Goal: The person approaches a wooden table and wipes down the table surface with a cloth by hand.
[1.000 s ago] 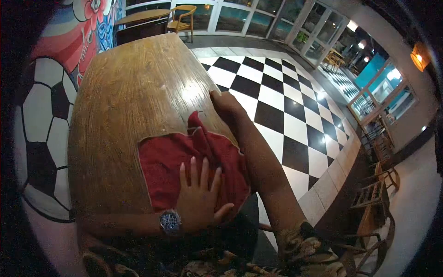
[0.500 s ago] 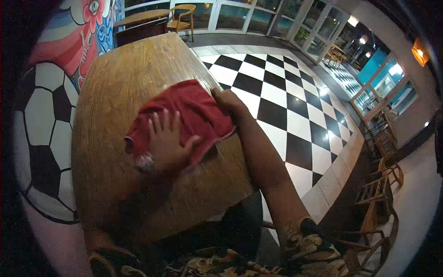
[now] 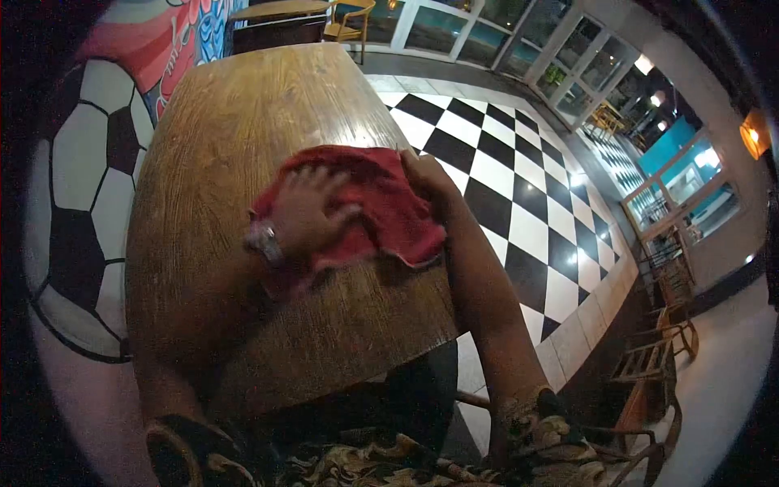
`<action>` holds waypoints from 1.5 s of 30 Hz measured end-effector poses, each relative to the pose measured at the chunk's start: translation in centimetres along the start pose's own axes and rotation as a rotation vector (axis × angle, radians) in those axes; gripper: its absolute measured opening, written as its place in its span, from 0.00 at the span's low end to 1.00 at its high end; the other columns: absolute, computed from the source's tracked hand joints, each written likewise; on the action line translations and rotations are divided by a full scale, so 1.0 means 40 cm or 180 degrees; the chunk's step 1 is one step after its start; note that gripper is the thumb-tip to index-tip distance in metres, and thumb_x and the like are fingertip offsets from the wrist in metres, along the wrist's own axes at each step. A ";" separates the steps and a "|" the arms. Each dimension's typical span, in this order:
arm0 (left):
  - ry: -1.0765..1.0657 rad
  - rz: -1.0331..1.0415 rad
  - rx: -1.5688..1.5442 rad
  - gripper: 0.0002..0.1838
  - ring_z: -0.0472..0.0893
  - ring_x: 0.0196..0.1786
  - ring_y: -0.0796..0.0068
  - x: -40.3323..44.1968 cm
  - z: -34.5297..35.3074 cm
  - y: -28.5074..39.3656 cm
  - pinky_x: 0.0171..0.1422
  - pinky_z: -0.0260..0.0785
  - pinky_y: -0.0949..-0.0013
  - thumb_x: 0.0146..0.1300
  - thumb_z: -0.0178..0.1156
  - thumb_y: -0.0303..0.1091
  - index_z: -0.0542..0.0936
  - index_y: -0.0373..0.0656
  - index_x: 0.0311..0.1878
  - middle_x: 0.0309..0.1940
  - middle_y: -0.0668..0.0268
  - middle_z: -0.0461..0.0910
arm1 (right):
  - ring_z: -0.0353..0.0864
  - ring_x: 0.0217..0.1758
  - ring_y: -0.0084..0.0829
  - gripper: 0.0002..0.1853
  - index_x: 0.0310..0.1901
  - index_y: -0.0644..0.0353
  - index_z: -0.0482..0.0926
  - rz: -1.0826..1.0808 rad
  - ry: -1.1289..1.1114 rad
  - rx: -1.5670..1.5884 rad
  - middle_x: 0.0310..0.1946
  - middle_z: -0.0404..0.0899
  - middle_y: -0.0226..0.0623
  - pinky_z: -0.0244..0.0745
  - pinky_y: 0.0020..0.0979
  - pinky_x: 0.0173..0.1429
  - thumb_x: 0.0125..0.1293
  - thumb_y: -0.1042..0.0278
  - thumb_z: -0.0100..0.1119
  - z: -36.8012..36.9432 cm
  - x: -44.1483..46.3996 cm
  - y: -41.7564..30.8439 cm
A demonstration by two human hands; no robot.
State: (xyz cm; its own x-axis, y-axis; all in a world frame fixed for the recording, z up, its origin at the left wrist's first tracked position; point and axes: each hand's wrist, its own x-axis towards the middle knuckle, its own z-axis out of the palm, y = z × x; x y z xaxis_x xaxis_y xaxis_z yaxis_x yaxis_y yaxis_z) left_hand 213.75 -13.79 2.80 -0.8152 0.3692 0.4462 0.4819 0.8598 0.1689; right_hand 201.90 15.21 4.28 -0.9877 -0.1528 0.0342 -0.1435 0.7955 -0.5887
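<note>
A crumpled red cloth lies on the wooden table, close to its right edge. My left hand rests on the cloth with the palm down and the fingers spread; it is slightly blurred. Around that wrist is a shiny watch or bracelet. At the right edge of the table, beside the cloth, my right hand is closed around the edge, its thumb side up. Its other fingers are hidden below the edge.
A mural with a soccer ball covers the wall at left. Beyond the table stand another round table and a wooden chair. Checkered floor runs along the right, with wooden chairs at far right.
The view has shifted a little. My left hand has slid slightly forward with the cloth, whose far side is now more bunched. My right hand stays at the table edge.
</note>
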 end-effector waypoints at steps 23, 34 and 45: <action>-0.1494 0.0159 0.0097 0.71 0.38 0.92 0.34 -0.123 -0.144 0.215 0.86 0.30 0.16 0.54 0.49 0.97 0.58 0.53 0.90 0.92 0.46 0.43 | 0.87 0.41 0.48 0.45 0.46 0.82 0.83 0.0218 0.0155 0.0056 0.36 0.86 0.66 0.80 0.48 0.48 0.80 0.31 0.48 -0.011 -0.020 -0.028; -0.0290 -0.0632 0.0889 0.64 0.52 0.89 0.29 -0.047 -0.032 0.057 0.88 0.38 0.22 0.63 0.49 0.91 0.63 0.48 0.88 0.89 0.47 0.55 | 0.84 0.36 0.42 0.47 0.44 0.79 0.86 0.0803 0.0097 0.1054 0.35 0.88 0.53 0.78 0.50 0.41 0.76 0.26 0.51 -0.001 0.006 -0.021; -0.1514 -0.0190 0.0745 0.72 0.48 0.90 0.30 -0.242 -0.182 0.380 0.83 0.33 0.11 0.55 0.53 0.93 0.58 0.44 0.89 0.90 0.46 0.51 | 0.89 0.58 0.63 0.32 0.64 0.68 0.79 0.0186 -0.0024 -0.0302 0.51 0.86 0.73 0.82 0.55 0.58 0.87 0.43 0.40 -0.014 -0.039 -0.053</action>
State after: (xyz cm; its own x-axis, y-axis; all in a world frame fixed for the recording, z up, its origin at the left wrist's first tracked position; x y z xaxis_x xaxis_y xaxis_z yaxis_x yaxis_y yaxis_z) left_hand 231.28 -6.88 7.44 -0.9209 0.3896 -0.0153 0.3899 0.9199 -0.0430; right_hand 203.70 14.10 5.91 -0.9941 -0.1086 -0.0044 -0.0912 0.8551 -0.5104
